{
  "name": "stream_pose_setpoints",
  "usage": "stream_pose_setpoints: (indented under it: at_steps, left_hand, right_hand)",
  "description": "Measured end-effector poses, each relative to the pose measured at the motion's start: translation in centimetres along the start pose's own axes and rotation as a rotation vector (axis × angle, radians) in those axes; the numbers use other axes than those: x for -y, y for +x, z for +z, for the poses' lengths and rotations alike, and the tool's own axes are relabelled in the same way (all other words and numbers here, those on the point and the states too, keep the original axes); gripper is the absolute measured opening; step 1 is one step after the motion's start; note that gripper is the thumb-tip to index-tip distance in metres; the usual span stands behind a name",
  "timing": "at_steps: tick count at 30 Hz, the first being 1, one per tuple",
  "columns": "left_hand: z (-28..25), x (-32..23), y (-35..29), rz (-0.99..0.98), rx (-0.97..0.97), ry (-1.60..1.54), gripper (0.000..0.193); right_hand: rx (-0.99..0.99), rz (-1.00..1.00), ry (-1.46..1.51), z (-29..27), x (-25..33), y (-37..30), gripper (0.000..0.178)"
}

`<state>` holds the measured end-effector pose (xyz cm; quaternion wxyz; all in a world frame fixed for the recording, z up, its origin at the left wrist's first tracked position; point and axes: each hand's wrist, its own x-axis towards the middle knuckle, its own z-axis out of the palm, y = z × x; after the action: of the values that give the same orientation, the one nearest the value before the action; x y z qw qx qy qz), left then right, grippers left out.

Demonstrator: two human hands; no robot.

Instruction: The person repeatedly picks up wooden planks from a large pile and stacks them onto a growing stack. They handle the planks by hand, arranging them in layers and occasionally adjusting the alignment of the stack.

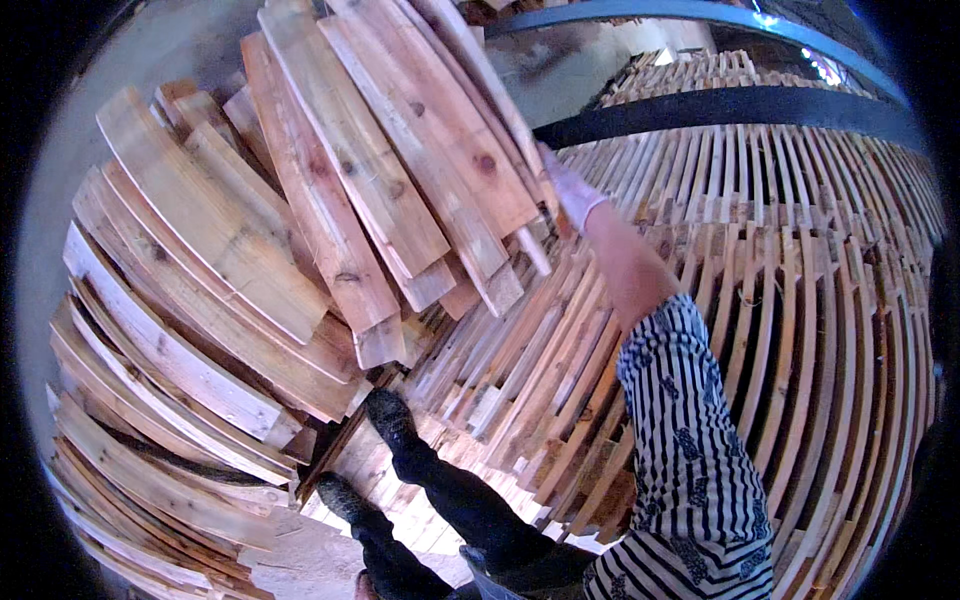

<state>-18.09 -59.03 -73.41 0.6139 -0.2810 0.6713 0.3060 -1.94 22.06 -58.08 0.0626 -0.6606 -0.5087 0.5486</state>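
Observation:
My right hand (574, 192), in a pale glove, reaches up to the right edge of a leaning pile of wooden boards (350, 165). It appears closed on the edge of the outermost board (515, 110), with its fingers partly hidden there. A striped sleeve covers that forearm up to below the wrist. At the lower edge, beside my left leg, a small skin-toned shape (366, 585) may be part of my left hand; its fingers cannot be made out. The boards are pale, knotty and rough-sawn, overlapping at uneven angles.
More boards (160, 330) lie fanned out on the left. Long rows of spaced wooden strips (800, 320) fill the right side. A dark bar (740, 115) and a blue rail (680, 12) cross the far right. My feet (390, 418) stand at the edge of a pale wooden surface.

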Motion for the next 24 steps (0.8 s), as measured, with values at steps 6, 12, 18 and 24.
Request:
stream_pose_setpoints:
  at_steps: [6, 12, 18, 24]
  left_hand:
    - [2.1, -11.5, -5.7, 0.343, 0.011, -0.006, 0.06]
    - [16.3, -28.9, -9.9, 0.679, 0.183, -0.011, 0.048]
    - [29.7, -41.4, -13.2, 0.873, 0.631, -0.107, 0.065]
    - [36.0, -50.4, -7.5, 0.701, 0.422, 0.009, 0.08]
  right_hand:
    - [0.095, 0.018, -0.186, 1.6, 1.6, -0.5, 0.075]
    - [-0.244, -0.127, -0.01, 1.8, 0.4, 1.3, 0.069]
    - [-0.103, -0.222, -0.4, 7.0, 2.6, -2.8, 0.069]
    - [0.255, -0.468, -0.729, 13.3, 6.2, 0.8, 0.083]
